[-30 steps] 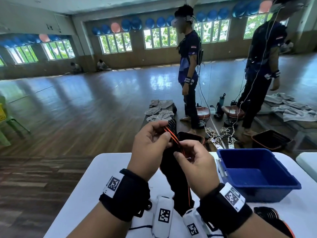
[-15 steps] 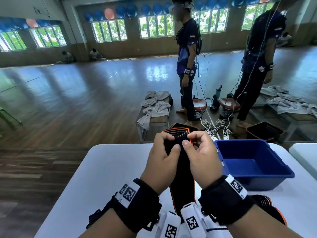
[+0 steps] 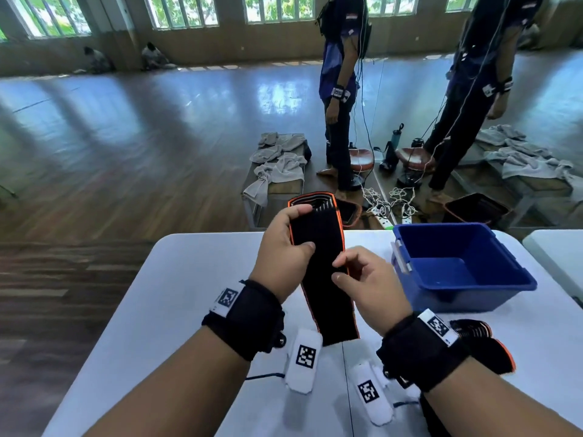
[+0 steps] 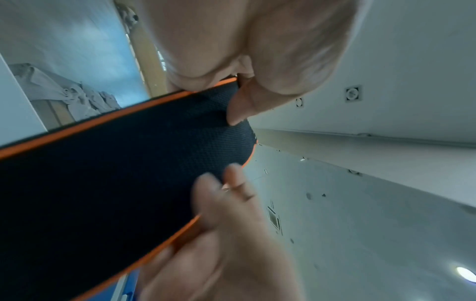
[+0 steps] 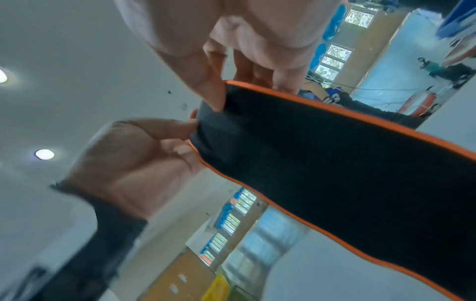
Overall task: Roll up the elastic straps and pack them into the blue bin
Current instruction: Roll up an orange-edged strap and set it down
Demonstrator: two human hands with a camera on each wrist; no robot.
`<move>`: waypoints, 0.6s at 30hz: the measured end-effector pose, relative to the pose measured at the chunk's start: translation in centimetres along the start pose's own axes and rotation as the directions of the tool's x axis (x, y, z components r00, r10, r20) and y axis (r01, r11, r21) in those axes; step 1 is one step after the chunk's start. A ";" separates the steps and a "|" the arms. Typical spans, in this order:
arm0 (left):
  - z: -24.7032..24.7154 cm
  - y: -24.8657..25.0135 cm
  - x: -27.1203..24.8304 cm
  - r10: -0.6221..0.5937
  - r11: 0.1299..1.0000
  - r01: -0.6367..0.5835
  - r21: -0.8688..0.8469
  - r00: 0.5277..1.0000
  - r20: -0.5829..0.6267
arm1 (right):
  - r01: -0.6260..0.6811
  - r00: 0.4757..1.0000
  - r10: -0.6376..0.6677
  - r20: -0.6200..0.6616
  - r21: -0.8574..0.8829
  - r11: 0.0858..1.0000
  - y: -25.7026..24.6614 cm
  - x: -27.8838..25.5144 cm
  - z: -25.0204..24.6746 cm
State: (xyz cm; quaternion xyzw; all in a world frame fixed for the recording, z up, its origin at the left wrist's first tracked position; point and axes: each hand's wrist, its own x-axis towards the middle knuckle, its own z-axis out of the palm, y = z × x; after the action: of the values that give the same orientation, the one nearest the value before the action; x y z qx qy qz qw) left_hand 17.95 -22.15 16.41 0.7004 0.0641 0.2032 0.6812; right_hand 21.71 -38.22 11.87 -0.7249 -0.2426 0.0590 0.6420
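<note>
From the head view, the left hand (image 3: 285, 244) gripped the far end of the black, orange-edged elastic strap (image 3: 318, 266) above the white table (image 3: 176, 298), the right hand (image 3: 367, 287) pinched its right edge lower down, and the blue bin (image 3: 467, 290) stood just right, holding no strap. The left wrist view showed thumb and fingers clamped across the strap's width; the right wrist view showed the right thumb on the folded end beside the left hand — so, I judged, the roll should start tight there, orange edges stacked, tail kept taut

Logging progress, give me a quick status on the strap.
Left hand and right hand both pinch the black strap, rolling barely begun. Blue bin empty. Nothing in the way.
</note>
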 end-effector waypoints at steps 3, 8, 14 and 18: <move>-0.6 -1.4 1.5 -0.058 0.998 0.057 -0.036 0.998 -0.018 | -0.222 0.953 0.234 0.195 -0.079 0.972 3.5 -1.9 -0.2; -0.9 -5.8 3.3 -0.126 0.991 0.125 0.047 0.992 0.007 | -0.464 0.817 0.475 0.326 -0.114 0.878 8.1 -5.5 0.7; -1.1 -12.9 4.3 -0.231 0.877 0.162 0.453 0.968 0.101 | -0.548 0.708 0.645 0.287 -0.353 0.758 10.3 -8.8 0.6; -1.4 -18.2 3.6 -0.375 0.652 0.037 0.757 0.884 0.280 | -0.607 0.615 0.750 0.243 -0.461 0.648 11.3 -11.0 0.6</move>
State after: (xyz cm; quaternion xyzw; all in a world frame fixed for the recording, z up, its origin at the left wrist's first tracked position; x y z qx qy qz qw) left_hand 24.15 -18.39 -0.75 0.9275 0.0758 -0.0732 0.3588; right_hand 14.94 -43.04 -1.60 -0.8291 -0.0814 0.4110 0.3702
